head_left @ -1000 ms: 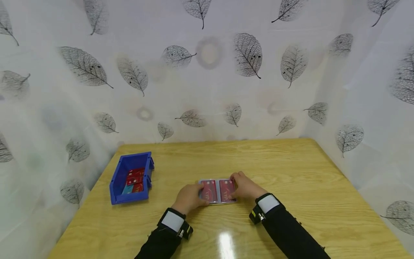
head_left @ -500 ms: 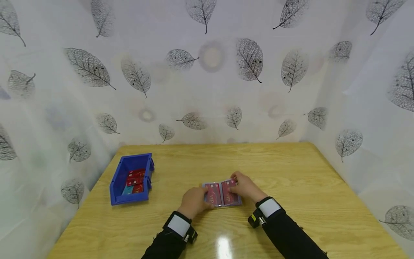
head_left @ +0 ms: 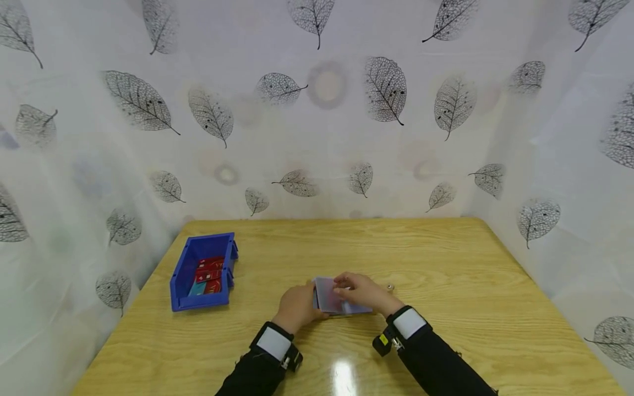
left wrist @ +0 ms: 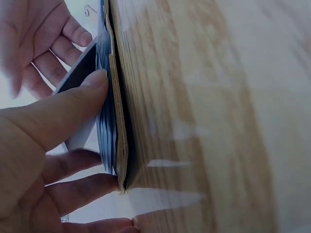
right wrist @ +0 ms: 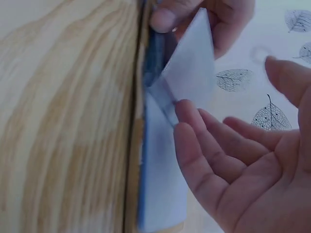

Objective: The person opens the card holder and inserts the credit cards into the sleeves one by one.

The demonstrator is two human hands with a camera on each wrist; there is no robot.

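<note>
A card holder (head_left: 356,309) with clear sleeves lies on the table between my hands. My left hand (head_left: 296,307) pinches its left edge, thumb on top and fingers under the tan cover (left wrist: 118,131). One pale sleeve page (right wrist: 197,58) stands tilted up from the others near the left hand. My right hand (head_left: 360,291) is above the holder; its fingertips touch the sleeves in the right wrist view, and its thumb stands apart. Red shows faintly through the sleeve in the head view. The card faces are mostly hidden.
A blue bin (head_left: 200,302) at the left of the wooden table (head_left: 446,264) holds several red cards (head_left: 208,275) and a teal one. A small round snap-like piece (head_left: 390,287) pokes out behind the right hand. A leaf-print curtain (head_left: 317,137) hangs behind the table.
The right hand has moved left, turning a page over from the right. The two red VIP cards seen face up earlier are now covered by pale sleeves. The left hand keeps its grip.
</note>
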